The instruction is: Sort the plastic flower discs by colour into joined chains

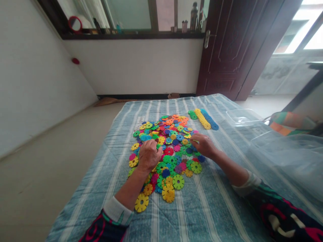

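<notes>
A wide pile of colourful notched plastic interlocking discs (169, 151) lies spread over a striped cloth. My left hand (148, 154) is over the pile's left side, its fingers curled down and closed. A green interlocking disc (158, 146) shows between its thumb and fingers. At the right edge of the pile, my right hand (204, 145) has fingers and thumb pinched together; what they hold is too small to make out. Beyond it lie overlapped rows of discs sorted by colour: a short green row (192, 115), a yellow row (202, 119) and a blue row (210, 120).
The blue-and-white striped cloth (108, 188) covers the surface under the discs. Clear plastic containers sit on the right, one (243, 117) farther back and a larger one (287, 161) nearer. A dark red door (227, 50) and a window ledge (133, 35) stand beyond.
</notes>
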### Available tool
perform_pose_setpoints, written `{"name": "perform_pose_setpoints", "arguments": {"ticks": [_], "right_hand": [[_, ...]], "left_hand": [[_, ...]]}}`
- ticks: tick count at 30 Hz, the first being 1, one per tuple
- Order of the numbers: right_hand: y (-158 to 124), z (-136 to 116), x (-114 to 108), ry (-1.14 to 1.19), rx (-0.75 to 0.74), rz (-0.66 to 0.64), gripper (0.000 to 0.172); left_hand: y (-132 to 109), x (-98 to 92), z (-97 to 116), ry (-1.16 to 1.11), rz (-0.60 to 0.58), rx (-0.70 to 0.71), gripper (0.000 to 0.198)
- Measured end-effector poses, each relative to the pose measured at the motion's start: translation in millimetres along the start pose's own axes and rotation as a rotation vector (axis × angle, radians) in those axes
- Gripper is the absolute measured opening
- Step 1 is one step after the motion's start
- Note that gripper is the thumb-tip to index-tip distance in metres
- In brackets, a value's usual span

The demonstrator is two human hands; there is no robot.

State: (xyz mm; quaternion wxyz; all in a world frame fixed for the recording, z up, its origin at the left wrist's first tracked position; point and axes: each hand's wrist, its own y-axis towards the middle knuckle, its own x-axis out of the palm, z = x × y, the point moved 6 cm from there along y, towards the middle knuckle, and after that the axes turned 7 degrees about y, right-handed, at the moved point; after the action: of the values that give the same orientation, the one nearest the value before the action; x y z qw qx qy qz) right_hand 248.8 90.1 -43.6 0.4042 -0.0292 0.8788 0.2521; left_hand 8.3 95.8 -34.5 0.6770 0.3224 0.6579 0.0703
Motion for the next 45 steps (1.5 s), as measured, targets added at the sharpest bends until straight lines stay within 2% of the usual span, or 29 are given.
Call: {"name": "perform_pose_setpoints", "arguments": {"ticks": [5, 9, 15, 18, 20, 23, 27, 30, 34, 37, 39, 41, 43, 45], "right_hand": [[-0.5, -1.2, -0.1, 0.006, 0.021, -0.019, 0.020], [-2.2, -9.4, 5.4, 0.034, -0.054, -0.036, 0.018], [-8.6, -39.6, 19.8, 0.032, -0.237, -0.152, 0.012], [-12.6, -57.2, 30.3, -0.034, -0.307, -0.229, 0.024], [-14.0, -63.1, 37.8, -0.099, -0.297, -0.271, 0.032], [-14.5, -65.7, 46.0, -0.163, -0.257, -0.316, 0.034], [-12.5, -65.1, 45.9, -0.122, -0.222, -0.310, 0.035], [-9.7, -64.6, 42.1, -0.048, -0.214, -0.268, 0.029], [-2.9, -63.2, 36.1, 0.064, -0.223, -0.224, 0.010], [8.5, -48.7, 20.0, 0.149, -0.180, -0.165, 0.013], [17.3, -25.5, -1.6, 0.200, -0.121, -0.069, 0.014], [22.6, 9.0, -29.1, 0.177, -0.033, 0.056, 0.014], [20.1, 53.9, -61.0, 0.057, 0.164, 0.247, 0.017], [10.3, 95.1, -85.3, -0.096, 0.376, 0.364, 0.022]], "left_hand": [[-0.1, -2.9, 1.4, -0.019, 0.010, 0.013, 0.011], [-1.0, -1.2, 0.5, -0.042, 0.009, 0.015, 0.010], [-1.7, 2.7, 0.3, -0.052, 0.014, 0.024, 0.013], [-1.6, 3.1, 0.4, -0.061, 0.016, 0.017, 0.013], [-1.5, 2.8, 0.8, -0.066, 0.012, 0.016, 0.013], [-1.2, 2.3, 1.8, -0.068, 0.003, 0.027, 0.013], [-1.1, 2.9, 2.0, -0.074, 0.001, 0.048, 0.011], [-1.0, 4.1, 0.9, -0.080, 0.016, 0.062, 0.012], [-0.4, 4.9, 0.2, -0.070, 0.050, 0.100, 0.014], [0.3, 5.3, -1.5, -0.057, 0.070, 0.107, 0.014], [0.7, 6.1, -2.9, -0.055, 0.076, 0.107, 0.015], [0.9, 7.1, -3.7, -0.056, 0.080, 0.115, 0.017], [0.9, 8.0, -4.2, -0.056, 0.083, 0.123, 0.017], [0.7, 8.6, -5.1, -0.053, 0.089, 0.121, 0.017]]}}
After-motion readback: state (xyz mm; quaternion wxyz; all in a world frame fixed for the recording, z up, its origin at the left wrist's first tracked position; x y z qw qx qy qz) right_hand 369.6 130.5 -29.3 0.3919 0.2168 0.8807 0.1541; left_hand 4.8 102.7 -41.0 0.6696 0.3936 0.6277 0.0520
